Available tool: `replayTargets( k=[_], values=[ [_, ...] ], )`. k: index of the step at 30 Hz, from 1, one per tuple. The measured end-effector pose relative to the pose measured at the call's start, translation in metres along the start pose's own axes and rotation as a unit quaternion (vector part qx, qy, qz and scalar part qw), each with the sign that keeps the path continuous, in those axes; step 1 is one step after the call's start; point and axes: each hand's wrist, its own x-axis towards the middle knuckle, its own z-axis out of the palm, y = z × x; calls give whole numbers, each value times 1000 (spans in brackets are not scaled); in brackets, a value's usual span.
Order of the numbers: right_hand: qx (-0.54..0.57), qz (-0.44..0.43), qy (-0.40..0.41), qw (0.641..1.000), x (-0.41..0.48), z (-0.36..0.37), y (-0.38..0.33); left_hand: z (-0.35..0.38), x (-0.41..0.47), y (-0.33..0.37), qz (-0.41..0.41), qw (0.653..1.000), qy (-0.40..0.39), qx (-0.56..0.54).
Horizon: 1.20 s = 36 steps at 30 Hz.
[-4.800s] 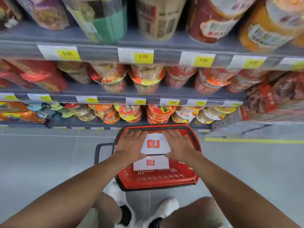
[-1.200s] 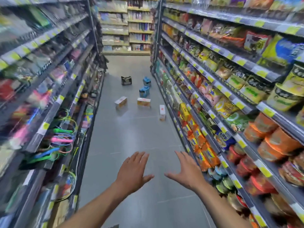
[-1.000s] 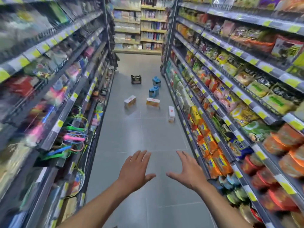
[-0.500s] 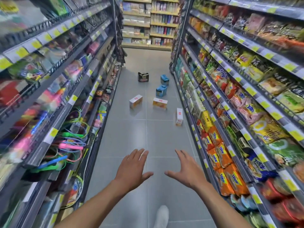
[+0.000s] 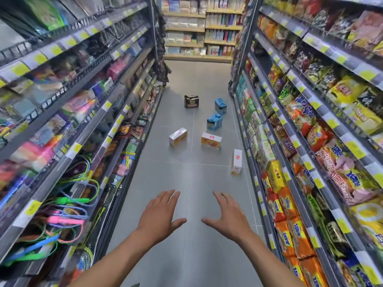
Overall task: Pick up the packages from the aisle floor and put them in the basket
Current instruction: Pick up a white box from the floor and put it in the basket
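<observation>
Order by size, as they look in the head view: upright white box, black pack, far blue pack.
1. Upright white box, though it is nearest.
2. Black pack and far blue pack: about alike.

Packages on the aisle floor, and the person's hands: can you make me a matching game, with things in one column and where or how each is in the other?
Things
1. left hand
2. tall white box
3. dark package
4. nearer blue package

Descriptions
A. stands on end beside the right-hand shelves
B. farthest down the aisle
C. fingers spread, holding nothing
D. between another blue package and a flat white-and-orange box

Pairs: 1-C, 2-A, 3-B, 4-D.
</observation>
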Motion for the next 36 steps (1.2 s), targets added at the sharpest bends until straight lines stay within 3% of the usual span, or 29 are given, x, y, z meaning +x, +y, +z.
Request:
replayTargets(
  k=[15, 23, 36],
  values=[
    [-1, 13, -28, 1000, 223, -56, -22, -14, 216, -72, -10, 999, -13, -49],
    [14, 64, -8, 998, 330, -80, -44, -43, 357, -107, 76, 996, -38, -37],
    [87, 142, 31, 986, 496, -145, 42, -59, 596, -75, 178, 981, -72, -3]
  ],
)
